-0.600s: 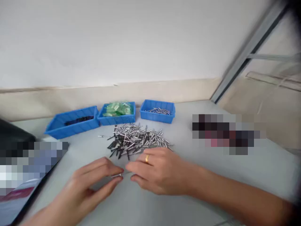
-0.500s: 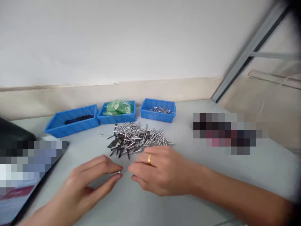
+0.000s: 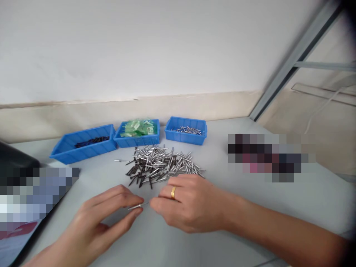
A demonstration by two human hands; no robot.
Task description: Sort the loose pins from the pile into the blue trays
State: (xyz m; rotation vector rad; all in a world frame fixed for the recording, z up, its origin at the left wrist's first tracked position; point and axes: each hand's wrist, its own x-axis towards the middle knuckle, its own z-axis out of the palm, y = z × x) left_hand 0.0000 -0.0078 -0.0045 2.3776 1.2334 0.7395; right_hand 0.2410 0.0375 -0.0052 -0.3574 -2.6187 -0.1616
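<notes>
Between the thumb and forefinger of my left hand [image 3: 102,218] is a thin silver rivet [image 3: 135,206], its fine end pointing toward my right hand. My right hand [image 3: 186,204], with a gold ring, has its fingers curled together just right of the rivet's tip; whatever they may hold is hidden. Beyond both hands lies a loose pile of silver rivets [image 3: 155,155] mixed with black screws [image 3: 141,174] on the grey table [image 3: 172,244].
Behind the pile stand three blue bins: one with black screws [image 3: 86,152], one with green-tinted packets [image 3: 137,141], one with silver rivets [image 3: 185,138]. A blurred-out object [image 3: 267,155] lies right; a dark-edged pixelated item [image 3: 41,200] lies left.
The view has shifted slightly. The rivet tilts a little more in my left fingertips, and my right thumb has drawn in against the curled fingers.
</notes>
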